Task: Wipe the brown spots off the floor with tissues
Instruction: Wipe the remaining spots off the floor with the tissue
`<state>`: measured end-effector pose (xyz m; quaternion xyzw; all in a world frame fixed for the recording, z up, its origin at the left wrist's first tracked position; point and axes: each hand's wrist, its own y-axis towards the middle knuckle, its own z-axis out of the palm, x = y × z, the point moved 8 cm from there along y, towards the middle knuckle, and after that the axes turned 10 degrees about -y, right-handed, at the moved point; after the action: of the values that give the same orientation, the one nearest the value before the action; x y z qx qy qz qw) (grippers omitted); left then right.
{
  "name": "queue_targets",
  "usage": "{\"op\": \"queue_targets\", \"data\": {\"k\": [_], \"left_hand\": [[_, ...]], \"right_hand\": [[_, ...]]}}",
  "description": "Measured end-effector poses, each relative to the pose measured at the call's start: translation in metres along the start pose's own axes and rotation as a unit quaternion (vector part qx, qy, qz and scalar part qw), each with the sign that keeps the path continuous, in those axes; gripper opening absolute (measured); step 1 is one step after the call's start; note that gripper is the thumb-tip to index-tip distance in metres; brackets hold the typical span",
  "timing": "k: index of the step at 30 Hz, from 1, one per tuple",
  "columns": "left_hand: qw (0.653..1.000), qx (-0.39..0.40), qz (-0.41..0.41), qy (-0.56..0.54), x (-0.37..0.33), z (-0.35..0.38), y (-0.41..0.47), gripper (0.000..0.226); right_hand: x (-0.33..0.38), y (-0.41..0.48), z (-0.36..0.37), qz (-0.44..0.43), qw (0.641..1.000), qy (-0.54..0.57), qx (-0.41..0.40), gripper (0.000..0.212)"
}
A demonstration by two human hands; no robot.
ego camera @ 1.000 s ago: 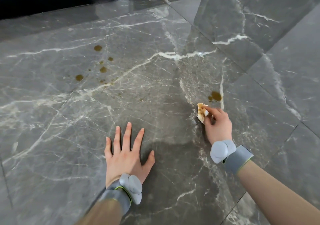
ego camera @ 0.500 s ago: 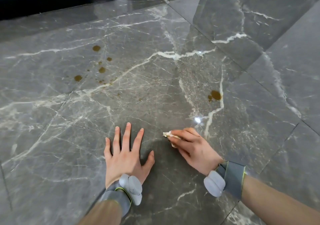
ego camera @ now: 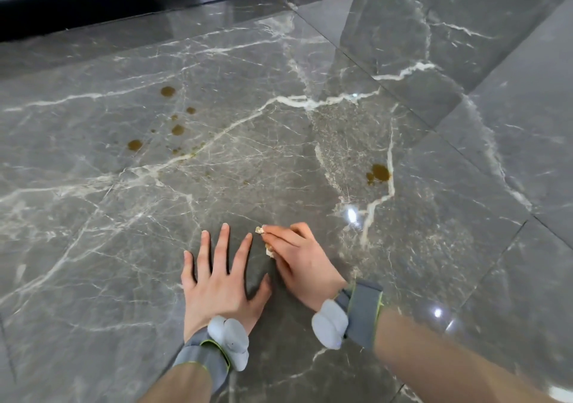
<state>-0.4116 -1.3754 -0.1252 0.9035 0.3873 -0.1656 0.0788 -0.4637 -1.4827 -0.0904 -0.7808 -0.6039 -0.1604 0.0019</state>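
Brown spots (ego camera: pixel 176 129) lie in a scattered cluster on the floor (ego camera: pixel 93 247), well beyond the left hand (ego camera: pixel 220 284) and a little to its left. A bigger blot (ego camera: pixel 379 173) sits beyond that hand and off to its right. The left hand is spread flat, palm down on the tile. Just beside its index finger and thumb, the right hand (ego camera: pixel 300 263) pinches a small wadded tissue (ego camera: pixel 268 248) between thumb and fingers. The wad is mostly hidden and already stained brown.

That stained wad is the likely trouble. Pushed over a wet blot, I judge it would smear the liquid into a film instead of lifting it, and with so little paper the fingertips may drag through the spill. The glossy tile could also let the propping left hand slide if liquid reaches it.

A second ago the right hand held the tissue far from the left hand, just short of the bigger blot. Half a second ago it was partway back, and now it is right alongside. The left hand has not shifted, and every spot looks unchanged.
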Motion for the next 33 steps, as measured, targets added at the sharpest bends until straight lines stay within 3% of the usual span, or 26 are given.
{"op": "queue_targets", "data": {"k": [3,5,7,9,11,15,18,21,24,26,27,29,33], "left_hand": [[1.0,0.004,-0.007,0.006,0.002,0.001,-0.001,0.068],[1.0,0.006,-0.005,0.008,0.001,0.002,-0.002,0.068],[1.0,0.008,-0.002,0.012,0.0,0.004,-0.004,0.068],[1.0,0.005,0.0,0.012,0.0,0.003,-0.002,0.068],[1.0,0.005,-0.002,0.012,0.0,0.003,-0.001,0.068],[1.0,0.011,-0.005,0.012,0.0,0.003,-0.001,0.068],[1.0,0.018,-0.006,0.013,0.001,0.004,0.0,0.069],[1.0,0.018,-0.008,0.016,0.002,0.004,-0.001,0.069],[1.0,0.017,-0.008,0.018,0.001,0.003,0.0,0.07],[1.0,0.016,-0.008,0.017,0.002,0.003,0.0,0.069],[1.0,0.016,-0.008,0.017,0.001,0.004,-0.001,0.069],[1.0,0.014,-0.003,0.019,0.0,0.004,0.0,0.068],[1.0,0.008,-0.001,0.016,0.001,0.003,0.001,0.067]], "right_hand": [[-0.019,-0.004,-0.008,-0.015,1.0,0.012,0.013,0.038],[-0.069,-0.013,-0.026,0.097,0.995,-0.015,-0.017,0.038],[-0.12,-0.031,-0.041,0.242,0.968,-0.048,-0.032,0.036],[-0.139,-0.039,-0.048,0.314,0.946,-0.061,-0.055,0.035],[-0.117,-0.032,-0.041,0.281,0.957,-0.044,-0.059,0.034],[-0.028,-0.025,-0.009,0.076,0.997,0.022,0.0,0.041],[-0.041,-0.031,-0.015,0.066,0.997,0.036,-0.001,0.04],[-0.118,-0.047,-0.045,0.215,0.974,-0.043,-0.063,0.037],[-0.203,-0.072,-0.078,0.429,0.893,-0.103,-0.082,0.046],[-0.233,-0.071,-0.089,0.507,0.852,-0.112,-0.067,0.058],[-0.239,-0.064,-0.089,0.529,0.839,-0.12,-0.048,0.053],[-0.23,-0.035,-0.082,0.496,0.857,-0.14,-0.019,0.039],[-0.154,0.031,-0.038,0.25,0.963,-0.093,0.021,0.045]]}}
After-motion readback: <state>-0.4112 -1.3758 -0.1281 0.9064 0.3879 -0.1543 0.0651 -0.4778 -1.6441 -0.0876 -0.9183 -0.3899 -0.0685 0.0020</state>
